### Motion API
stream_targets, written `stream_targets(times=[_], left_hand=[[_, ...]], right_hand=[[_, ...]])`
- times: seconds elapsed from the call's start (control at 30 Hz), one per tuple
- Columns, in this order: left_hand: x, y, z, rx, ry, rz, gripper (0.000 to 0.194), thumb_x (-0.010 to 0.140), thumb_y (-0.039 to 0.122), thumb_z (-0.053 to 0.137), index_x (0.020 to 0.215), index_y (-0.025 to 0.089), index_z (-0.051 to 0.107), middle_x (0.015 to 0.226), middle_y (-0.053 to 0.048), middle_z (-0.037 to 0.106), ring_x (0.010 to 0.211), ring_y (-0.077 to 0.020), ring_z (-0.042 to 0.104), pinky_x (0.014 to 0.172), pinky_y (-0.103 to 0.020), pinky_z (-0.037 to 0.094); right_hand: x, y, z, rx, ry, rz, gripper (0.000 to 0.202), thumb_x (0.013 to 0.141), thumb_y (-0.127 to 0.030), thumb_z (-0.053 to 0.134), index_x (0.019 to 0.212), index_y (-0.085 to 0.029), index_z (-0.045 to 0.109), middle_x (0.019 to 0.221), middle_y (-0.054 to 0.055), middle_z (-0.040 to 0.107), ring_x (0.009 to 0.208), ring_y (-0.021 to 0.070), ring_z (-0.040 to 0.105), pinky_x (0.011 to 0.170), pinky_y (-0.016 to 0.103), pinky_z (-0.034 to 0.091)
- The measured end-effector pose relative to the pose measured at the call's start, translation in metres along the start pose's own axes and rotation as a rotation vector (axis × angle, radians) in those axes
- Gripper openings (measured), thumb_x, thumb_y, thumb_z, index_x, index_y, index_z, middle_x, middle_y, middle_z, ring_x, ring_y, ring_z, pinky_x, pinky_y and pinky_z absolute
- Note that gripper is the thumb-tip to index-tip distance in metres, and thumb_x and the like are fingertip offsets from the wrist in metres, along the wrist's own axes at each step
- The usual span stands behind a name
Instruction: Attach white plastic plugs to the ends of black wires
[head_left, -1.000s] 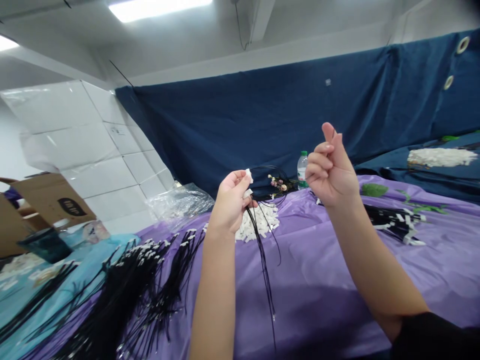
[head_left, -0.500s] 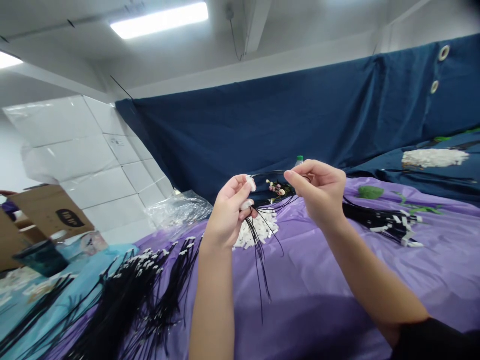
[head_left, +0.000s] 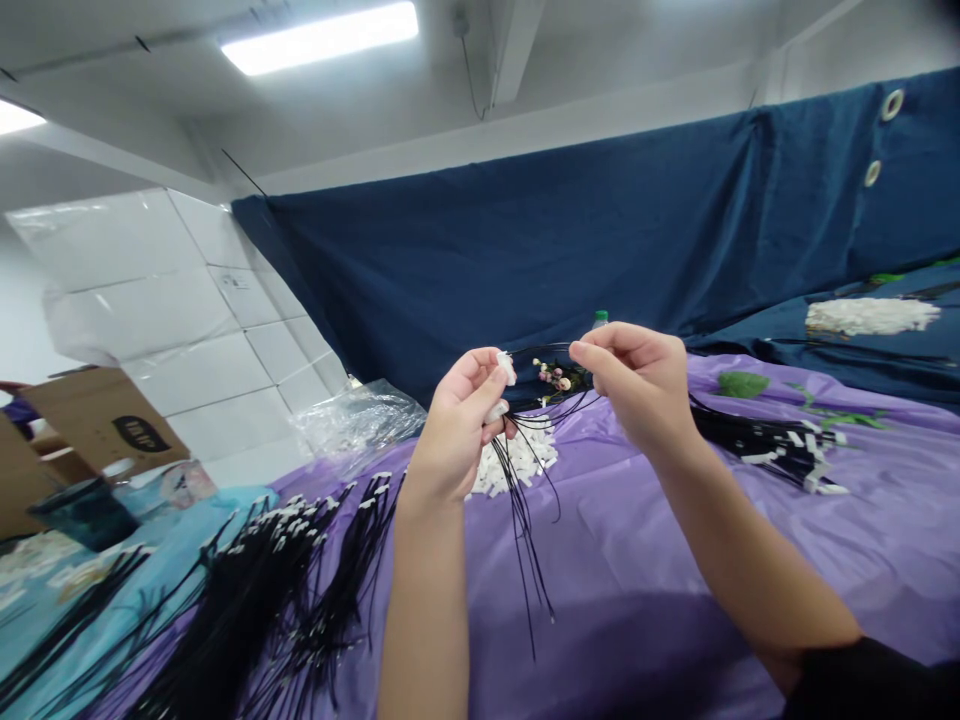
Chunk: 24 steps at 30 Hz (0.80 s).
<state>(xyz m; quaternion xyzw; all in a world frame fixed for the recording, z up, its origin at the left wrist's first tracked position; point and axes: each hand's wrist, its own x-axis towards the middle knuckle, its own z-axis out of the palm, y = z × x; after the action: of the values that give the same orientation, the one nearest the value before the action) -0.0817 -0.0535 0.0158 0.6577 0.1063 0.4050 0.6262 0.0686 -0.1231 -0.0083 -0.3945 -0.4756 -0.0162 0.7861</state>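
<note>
My left hand point(head_left: 459, 420) is closed on a small white connector point(head_left: 506, 368) between thumb and fingers, with another white piece point(head_left: 496, 411) lower in the same grip. Several thin black wires point(head_left: 525, 530) hang down below it. Some wires arc across to my right hand point(head_left: 634, 385), whose thumb and forefinger pinch them. Behind and below my left hand lies a pile of white pieces point(head_left: 517, 460) on the purple cloth point(head_left: 637, 560).
Black wire bundles with white ends point(head_left: 255, 590) lie at left, another bundle point(head_left: 780, 440) at right. Also there are clear plastic point(head_left: 360, 425), a cardboard box point(head_left: 105, 425), a dark container point(head_left: 86, 515), small flowers point(head_left: 555, 377), a green-capped bottle point(head_left: 601, 318) and a blue curtain point(head_left: 525, 250).
The hanging wires have swung slightly to the right. The white connector in my left hand is tilted a little differently; both hands keep their hold.
</note>
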Motion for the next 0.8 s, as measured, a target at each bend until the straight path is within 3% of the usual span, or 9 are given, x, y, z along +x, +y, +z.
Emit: stream_targets(times=[0.43, 0.53, 0.63, 0.7, 0.8], left_hand=[[0.001, -0.005, 0.001, 0.079, 0.019, 0.081, 0.013, 0.085, 0.027, 0.063, 0.093, 0.019, 0.055, 0.087, 0.001, 0.049, 0.049, -0.0006, 0.036, 0.04, -0.012, 0.035], [0.001, -0.005, 0.0, 0.113, 0.02, 0.103, 0.012, 0.085, 0.027, 0.063, 0.092, 0.019, 0.057, 0.088, 0.001, 0.049, 0.052, -0.0013, 0.039, 0.04, -0.011, 0.034], [0.0, -0.004, 0.001, 0.114, 0.034, 0.082, 0.013, 0.084, 0.028, 0.064, 0.091, 0.019, 0.057, 0.086, 0.001, 0.048, 0.052, -0.0019, 0.039, 0.04, -0.012, 0.036], [-0.001, -0.004, 0.002, 0.098, 0.038, 0.055, 0.014, 0.083, 0.028, 0.065, 0.089, 0.018, 0.057, 0.084, 0.001, 0.047, 0.051, -0.0022, 0.038, 0.04, -0.013, 0.036], [-0.002, -0.004, 0.005, 0.077, 0.025, 0.03, 0.016, 0.081, 0.028, 0.067, 0.089, 0.018, 0.058, 0.082, 0.001, 0.048, 0.051, -0.0029, 0.039, 0.039, -0.014, 0.036]], right_hand=[[0.002, -0.008, -0.01, 0.112, -0.187, 0.313, 0.021, 0.074, -0.028, 0.066, 0.058, -0.016, 0.059, 0.04, -0.006, 0.033, 0.04, 0.0048, 0.024, 0.04, 0.022, 0.014], [0.003, -0.01, -0.012, 0.111, -0.254, 0.327, 0.023, 0.076, -0.027, 0.065, 0.058, -0.015, 0.058, 0.041, -0.006, 0.032, 0.041, 0.0046, 0.024, 0.041, 0.022, 0.015], [0.001, -0.008, -0.011, -0.005, -0.242, 0.178, 0.02, 0.079, -0.027, 0.064, 0.063, -0.016, 0.059, 0.046, -0.005, 0.038, 0.043, 0.005, 0.029, 0.041, 0.021, 0.019], [-0.002, -0.005, -0.008, -0.137, -0.201, 0.007, 0.009, 0.081, -0.025, 0.063, 0.077, -0.017, 0.064, 0.055, -0.004, 0.049, 0.044, 0.0052, 0.034, 0.041, 0.021, 0.024], [-0.005, -0.002, -0.002, -0.34, -0.164, -0.276, 0.007, 0.082, -0.023, 0.066, 0.088, -0.019, 0.067, 0.071, -0.001, 0.061, 0.05, 0.0069, 0.046, 0.044, 0.022, 0.034]])
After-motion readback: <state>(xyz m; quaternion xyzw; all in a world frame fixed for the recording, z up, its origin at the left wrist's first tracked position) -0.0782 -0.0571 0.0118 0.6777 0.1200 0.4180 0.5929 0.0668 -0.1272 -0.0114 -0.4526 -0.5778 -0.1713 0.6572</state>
